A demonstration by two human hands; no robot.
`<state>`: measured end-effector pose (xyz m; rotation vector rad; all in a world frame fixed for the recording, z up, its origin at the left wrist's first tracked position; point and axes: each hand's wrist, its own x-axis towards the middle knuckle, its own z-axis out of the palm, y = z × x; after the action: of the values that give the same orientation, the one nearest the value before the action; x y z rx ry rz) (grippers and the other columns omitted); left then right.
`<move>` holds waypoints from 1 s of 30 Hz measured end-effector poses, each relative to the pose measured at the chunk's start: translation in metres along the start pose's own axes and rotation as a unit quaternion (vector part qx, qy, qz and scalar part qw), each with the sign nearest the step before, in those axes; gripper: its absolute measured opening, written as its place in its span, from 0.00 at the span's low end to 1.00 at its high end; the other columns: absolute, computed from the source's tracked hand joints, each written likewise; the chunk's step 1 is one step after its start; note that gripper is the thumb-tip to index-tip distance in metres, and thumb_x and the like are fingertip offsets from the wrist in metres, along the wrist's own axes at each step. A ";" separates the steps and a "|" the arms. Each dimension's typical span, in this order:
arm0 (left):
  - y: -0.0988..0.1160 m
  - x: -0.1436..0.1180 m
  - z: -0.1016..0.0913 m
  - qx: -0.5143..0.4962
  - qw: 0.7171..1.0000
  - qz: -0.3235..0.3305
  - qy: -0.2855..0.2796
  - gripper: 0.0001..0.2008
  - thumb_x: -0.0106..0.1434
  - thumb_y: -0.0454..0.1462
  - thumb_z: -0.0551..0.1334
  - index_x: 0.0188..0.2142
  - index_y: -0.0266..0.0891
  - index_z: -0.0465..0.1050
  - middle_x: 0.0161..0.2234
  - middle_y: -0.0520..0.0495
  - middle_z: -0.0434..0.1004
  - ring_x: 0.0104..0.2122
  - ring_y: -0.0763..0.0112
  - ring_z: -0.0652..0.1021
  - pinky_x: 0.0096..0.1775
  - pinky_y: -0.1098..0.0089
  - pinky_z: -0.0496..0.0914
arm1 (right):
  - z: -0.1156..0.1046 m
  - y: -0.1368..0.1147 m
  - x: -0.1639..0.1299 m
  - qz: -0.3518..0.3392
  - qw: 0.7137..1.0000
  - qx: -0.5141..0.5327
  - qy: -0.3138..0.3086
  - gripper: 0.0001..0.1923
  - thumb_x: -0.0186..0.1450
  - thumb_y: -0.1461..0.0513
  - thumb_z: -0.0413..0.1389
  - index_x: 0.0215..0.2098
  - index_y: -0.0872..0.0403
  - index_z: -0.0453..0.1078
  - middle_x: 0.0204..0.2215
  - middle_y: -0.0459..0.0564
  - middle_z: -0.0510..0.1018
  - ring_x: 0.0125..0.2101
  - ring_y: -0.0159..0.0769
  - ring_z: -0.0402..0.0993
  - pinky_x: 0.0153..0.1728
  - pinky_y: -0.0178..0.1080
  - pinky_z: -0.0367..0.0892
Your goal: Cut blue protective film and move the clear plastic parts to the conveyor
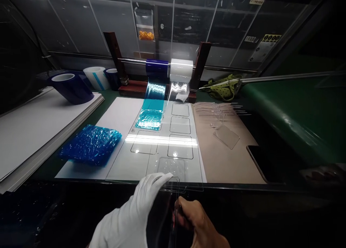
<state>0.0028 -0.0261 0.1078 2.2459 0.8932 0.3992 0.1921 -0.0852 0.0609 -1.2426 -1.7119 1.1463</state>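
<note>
clear plate (173, 185) at near bench edge, over white template sheet (121, 161) | left hand (135, 212), gloved, fingers flat on it | right hand (194, 219) pinching its edge, probably peeling film | step: stripping; needs steady grip

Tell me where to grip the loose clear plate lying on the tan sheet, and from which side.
Probably by its edges, not the faces. The clear plate lies flat on the tan sheet, skewed, with bare sheet around its near-right corner. Come from the near right, lift that corner, then pinch opposite edges; the thin pieces crowd its far side.
</note>
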 end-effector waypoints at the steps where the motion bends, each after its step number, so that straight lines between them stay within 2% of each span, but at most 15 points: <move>1: -0.001 0.000 0.000 -0.003 1.000 0.004 -0.006 0.45 0.53 0.54 0.64 0.64 0.43 0.49 0.60 0.38 0.59 0.54 0.52 0.68 0.52 0.54 0.68 | 0.000 0.002 -0.002 -0.003 1.000 -0.005 0.004 0.36 0.43 0.32 0.58 0.21 0.51 0.51 0.18 0.37 0.54 0.18 0.23 0.48 0.15 0.30 0.45; 4: -0.006 0.001 0.001 -0.007 1.000 0.014 -0.018 0.55 0.44 0.56 0.67 0.66 0.44 0.45 0.61 0.39 0.57 0.55 0.48 0.67 0.54 0.57 0.67 | -0.001 -0.002 -0.006 0.006 1.000 -0.018 0.015 0.33 0.48 0.33 0.56 0.22 0.51 0.51 0.19 0.38 0.55 0.18 0.24 0.49 0.14 0.30 0.45; 7: -0.007 0.004 0.002 -0.002 1.000 0.017 -0.019 0.57 0.41 0.56 0.67 0.66 0.43 0.45 0.61 0.38 0.57 0.55 0.45 0.67 0.54 0.55 0.66 | -0.003 -0.008 -0.008 0.010 0.999 -0.032 0.033 0.30 0.55 0.35 0.52 0.24 0.51 0.51 0.19 0.39 0.55 0.18 0.24 0.49 0.15 0.30 0.47; 10: 0.000 0.009 0.004 0.008 1.000 0.016 -0.010 0.56 0.40 0.53 0.67 0.66 0.43 0.46 0.61 0.38 0.57 0.56 0.43 0.65 0.54 0.53 0.65 | -0.004 -0.007 -0.016 -0.021 0.996 -0.061 0.068 0.28 0.56 0.36 0.53 0.25 0.51 0.57 0.20 0.40 0.59 0.20 0.26 0.55 0.17 0.29 0.55; 12: 0.007 0.014 0.006 0.050 0.998 -0.007 0.038 0.53 0.41 0.46 0.67 0.65 0.42 0.46 0.60 0.37 0.57 0.56 0.43 0.64 0.54 0.51 0.64 | -0.009 -0.002 -0.023 -0.042 0.987 -0.096 0.118 0.26 0.55 0.38 0.55 0.27 0.52 0.62 0.21 0.42 0.63 0.21 0.29 0.59 0.19 0.30 0.60; 14: 0.012 0.017 0.010 0.133 0.984 -0.032 0.118 0.51 0.40 0.40 0.65 0.64 0.39 0.48 0.57 0.36 0.59 0.54 0.45 0.64 0.53 0.49 0.62 | -0.023 0.006 -0.028 -0.054 0.972 -0.139 0.182 0.24 0.58 0.40 0.55 0.32 0.52 0.65 0.23 0.45 0.67 0.23 0.32 0.63 0.22 0.33 0.64; 16: 0.010 0.019 0.016 0.211 0.959 -0.039 0.185 0.50 0.39 0.39 0.65 0.63 0.36 0.50 0.54 0.35 0.61 0.51 0.46 0.65 0.52 0.47 0.61 | -0.048 0.017 -0.024 -0.038 0.951 -0.199 0.232 0.19 0.64 0.46 0.51 0.38 0.52 0.65 0.27 0.48 0.70 0.26 0.35 0.68 0.25 0.35 0.67; 18: 0.000 0.017 0.023 0.218 0.950 -0.044 0.220 0.51 0.39 0.41 0.67 0.63 0.35 0.50 0.54 0.34 0.62 0.51 0.44 0.65 0.53 0.44 0.58 | -0.079 0.036 -0.012 0.016 0.919 -0.303 0.252 0.14 0.70 0.54 0.44 0.44 0.52 0.66 0.32 0.50 0.73 0.31 0.37 0.71 0.29 0.37 0.69; 20: -0.013 0.014 0.030 0.102 0.961 -0.094 0.239 0.53 0.39 0.42 0.68 0.64 0.39 0.49 0.57 0.35 0.60 0.55 0.42 0.62 0.56 0.42 0.53 | -0.108 0.060 0.005 0.085 0.855 -0.453 0.239 0.19 0.71 0.61 0.37 0.52 0.52 0.65 0.37 0.52 0.73 0.33 0.39 0.72 0.28 0.39 0.68; 21: -0.020 0.012 0.033 -0.030 0.965 -0.132 0.225 0.53 0.39 0.42 0.69 0.64 0.41 0.49 0.59 0.37 0.59 0.57 0.43 0.60 0.58 0.43 0.51 | -0.120 0.073 0.014 0.098 0.838 -0.484 0.231 0.21 0.70 0.63 0.36 0.53 0.53 0.66 0.36 0.54 0.74 0.33 0.41 0.72 0.26 0.39 0.67; 22: -0.026 0.011 0.035 -0.194 0.949 -0.165 0.188 0.52 0.40 0.43 0.69 0.64 0.44 0.50 0.60 0.39 0.58 0.59 0.43 0.58 0.59 0.44 0.49 | -0.131 0.086 0.022 0.104 0.826 -0.508 0.223 0.23 0.69 0.66 0.36 0.53 0.53 0.67 0.35 0.54 0.74 0.33 0.42 0.72 0.25 0.40 0.67; 23: -0.030 0.010 0.036 -0.361 0.903 -0.189 0.135 0.51 0.41 0.47 0.69 0.63 0.45 0.52 0.61 0.40 0.58 0.61 0.44 0.57 0.60 0.45 0.48 | -0.138 0.097 0.028 0.102 0.821 -0.519 0.215 0.24 0.68 0.68 0.36 0.52 0.54 0.69 0.34 0.55 0.75 0.33 0.43 0.72 0.24 0.40 0.67; 25: -0.032 0.011 0.036 -0.599 0.775 -0.200 0.027 0.49 0.43 0.59 0.63 0.61 0.41 0.58 0.60 0.37 0.60 0.61 0.43 0.58 0.59 0.45 0.52 | -0.146 0.109 0.037 0.089 0.820 -0.527 0.207 0.24 0.67 0.69 0.37 0.50 0.55 0.70 0.35 0.57 0.77 0.35 0.46 0.72 0.29 0.44 0.69; 28: -0.025 0.018 0.036 -0.757 0.622 -0.194 -0.045 0.58 0.42 0.71 0.50 0.59 0.27 0.61 0.56 0.30 0.64 0.56 0.44 0.65 0.54 0.46 0.60 | -0.140 0.097 0.041 0.059 0.821 -0.529 0.205 0.20 0.69 0.64 0.41 0.52 0.57 0.69 0.44 0.60 0.77 0.44 0.50 0.71 0.43 0.52 0.69; 30: -0.019 0.025 0.038 -0.848 0.491 -0.187 -0.066 0.59 0.44 0.70 0.52 0.59 0.21 0.59 0.54 0.27 0.66 0.53 0.47 0.68 0.53 0.49 0.61 | -0.127 0.070 0.039 0.015 0.841 -0.504 0.198 0.20 0.69 0.58 0.46 0.56 0.57 0.65 0.50 0.59 0.74 0.51 0.49 0.68 0.50 0.52 0.66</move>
<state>0.0301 -0.0170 0.0675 0.1670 0.3611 0.4993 0.3191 -0.0068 0.0415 -1.9299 -1.9833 -0.1424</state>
